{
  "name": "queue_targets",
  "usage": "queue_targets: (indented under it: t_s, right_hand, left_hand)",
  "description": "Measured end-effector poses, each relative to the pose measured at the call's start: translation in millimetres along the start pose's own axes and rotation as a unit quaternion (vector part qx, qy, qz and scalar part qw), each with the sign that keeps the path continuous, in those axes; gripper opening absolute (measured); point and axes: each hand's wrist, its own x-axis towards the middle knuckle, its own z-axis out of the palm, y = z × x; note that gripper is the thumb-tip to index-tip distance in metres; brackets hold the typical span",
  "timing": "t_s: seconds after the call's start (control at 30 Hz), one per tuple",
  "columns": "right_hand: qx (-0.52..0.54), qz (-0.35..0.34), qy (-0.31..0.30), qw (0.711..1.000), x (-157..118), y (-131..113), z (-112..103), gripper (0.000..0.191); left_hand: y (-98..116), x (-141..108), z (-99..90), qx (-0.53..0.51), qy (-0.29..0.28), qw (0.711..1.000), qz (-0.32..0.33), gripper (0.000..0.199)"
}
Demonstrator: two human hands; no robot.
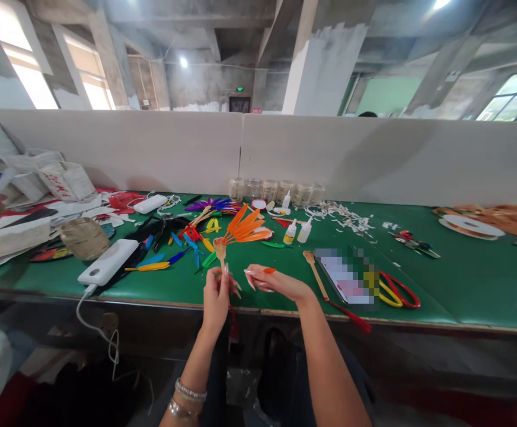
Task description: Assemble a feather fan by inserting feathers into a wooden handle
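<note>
Currently, I log: loose feathers (152,267); left hand (215,299), pinching wooden handle (222,257) upright above the bench (481,284), orange feathers (244,228) already fanned at its top, fixing unclear; right hand (280,283), fingers loosely extended, seemingly empty; second handle (317,277), featherless.

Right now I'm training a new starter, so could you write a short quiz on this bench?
1. Which holds the stick with orange feathers: the left hand or the right hand?
2. True or false: the glue bottles are left of the phone.
3. The tassel on the loose stick is: A) blue, B) red, C) green.
Key: 1 left hand; 2 true; 3 B.
</note>
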Motion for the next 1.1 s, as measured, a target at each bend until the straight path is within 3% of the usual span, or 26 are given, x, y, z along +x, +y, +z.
queue_targets:
  t_s: [0.1,0.17,0.27,0.37,0.47,0.63,0.8,0.9,1.0,1.1]
  right_hand:
    - [0.064,0.028,-0.041,0.997,-14.7,-5.7,-9.4,0.039]
    - [0.117,-0.011,-0.015,0.993,-23.9,-6.5,-17.3,0.042]
    - [0.18,-0.093,0.109,0.973,-34.0,-4.2,-30.5,0.039]
    - [0.193,-0.128,0.262,0.937,-36.2,0.6,-41.0,0.034]
    - [0.169,-0.186,0.337,0.908,-31.3,4.3,-44.8,0.03]
    - [0.138,-0.236,0.365,0.89,-24.3,1.2,-40.1,0.017]
    - [0.152,-0.188,0.3,0.923,-22.7,-7.8,-30.5,0.029]
    - [0.132,-0.181,0.32,0.92,-18.3,-8.7,-25.6,0.028]
    - [0.097,-0.216,0.398,0.886,-11.4,-5.2,-21.9,0.021]
    - [0.031,-0.296,0.509,0.808,-4.9,-0.5,-19.2,0.012]
  left_hand:
    - [-5.6,13.6,-1.4,-0.084,-0.022,0.996,-0.016,0.035]
    - [-6.8,18.6,-2.6,-0.117,-0.033,0.992,-0.022,0.039]
    - [-6.2,20.6,-5.3,-0.144,-0.062,0.987,-0.038,0.041]
    - [-5.2,19.2,-8.8,-0.143,-0.114,0.981,-0.063,0.039]
    - [-5.0,17.6,-11.3,-0.132,-0.148,0.977,-0.08,0.038]
    - [-5.1,15.8,-11.0,-0.111,-0.153,0.979,-0.074,0.039]
    - [-3.6,13.0,-9.4,-0.078,-0.164,0.982,-0.061,0.037]
    - [-3.6,11.7,-9.8,-0.065,-0.168,0.982,-0.057,0.038]
    - [-3.5,11.2,-10.7,-0.061,-0.171,0.982,-0.054,0.038]
    - [-2.5,11.0,-11.8,-0.056,-0.186,0.98,-0.046,0.036]
